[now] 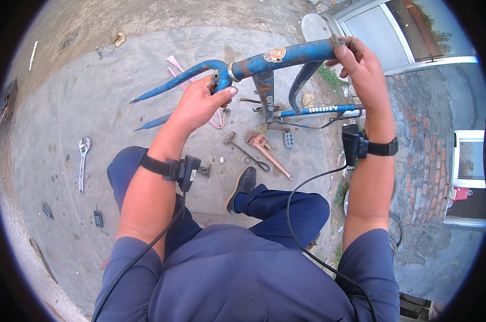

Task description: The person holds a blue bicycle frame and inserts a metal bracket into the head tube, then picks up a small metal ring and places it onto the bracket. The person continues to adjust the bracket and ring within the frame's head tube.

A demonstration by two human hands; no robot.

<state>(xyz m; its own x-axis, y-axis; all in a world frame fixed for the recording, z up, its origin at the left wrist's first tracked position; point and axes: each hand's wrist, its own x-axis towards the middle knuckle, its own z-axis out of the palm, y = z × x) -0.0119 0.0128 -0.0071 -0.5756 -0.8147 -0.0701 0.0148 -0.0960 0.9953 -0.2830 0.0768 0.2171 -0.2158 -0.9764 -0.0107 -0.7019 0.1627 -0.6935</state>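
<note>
Rusty blue bicycle frame (259,63) held up in front of the body, over the concrete. Weight probably uneven; if one end slips, it could drop toward the shoe (245,185).

Fork (170,83) sticks out left from the frame, blade tips unsupported. Should it swivel at the headset ring (232,72), the tips would swing and the crown might nip fingers.

Right hand (363,70) partly closed, thumb and fingers around the tube's far end; short purchase, so a twist could pull it free. Left hand (200,102) curled at the fork crown, thumb extended; its fingertips mostly hidden, so tightness cannot be told.

Underneath: red pipe wrench (275,160), then a hammer (230,138), near the shoe. A step forward without looking could mean a stumble. Smallest, grey slotted block (289,140) beside the wrench: same trip risk.
</note>
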